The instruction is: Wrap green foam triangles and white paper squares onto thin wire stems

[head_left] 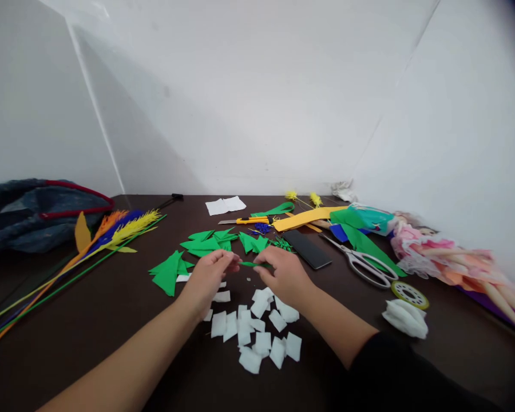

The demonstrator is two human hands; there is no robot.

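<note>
Between my two hands a thin strip of green paper (248, 264) is stretched just above the table. My left hand (210, 274) pinches its left end, and my right hand (283, 273) has its fingers closed on the right end. Several green paper pieces (168, 272) with pointed ends lie beyond and to the left of my hands. Nearer to me, many small white squares (243, 332) of soft, tissue-like material are scattered below and between my forearms. Small green shreds (282, 244) sit just past my right hand.
A black phone (308, 249), scissors (369, 266), a tape roll (409, 294), a white wad (405, 319) and dolls (450, 252) are at right. Behind lie a yellow utility knife (253, 220) and a yellow strip (309, 217). Paper wheat-like stems (124, 229) and a dark bag (38, 214) are left.
</note>
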